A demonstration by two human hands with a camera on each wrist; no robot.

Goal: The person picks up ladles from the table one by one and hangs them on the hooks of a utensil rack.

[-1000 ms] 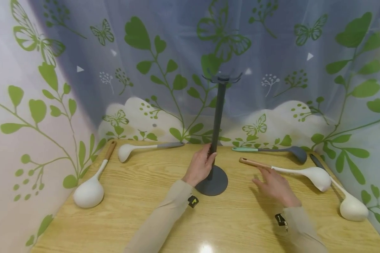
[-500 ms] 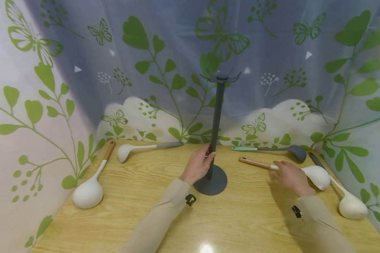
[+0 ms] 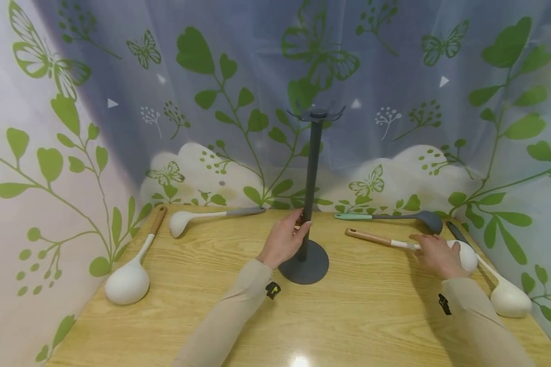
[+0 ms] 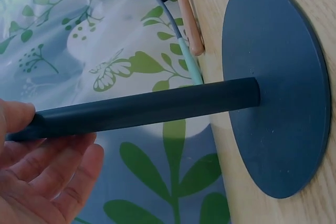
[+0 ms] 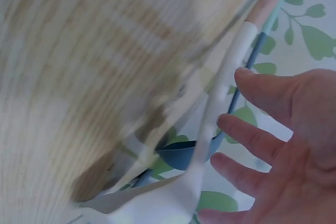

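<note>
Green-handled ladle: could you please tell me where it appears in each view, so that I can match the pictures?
Head: the green-handled ladle lies right of centre, along the back edge of the table.
Left wrist: top, near the middle, its green handle pointing downward.
Right wrist: its dark bowl is low, near the middle; the shaft slants to the upper right.
Shared landmark: the brown-handled ladle next to it.
</note>
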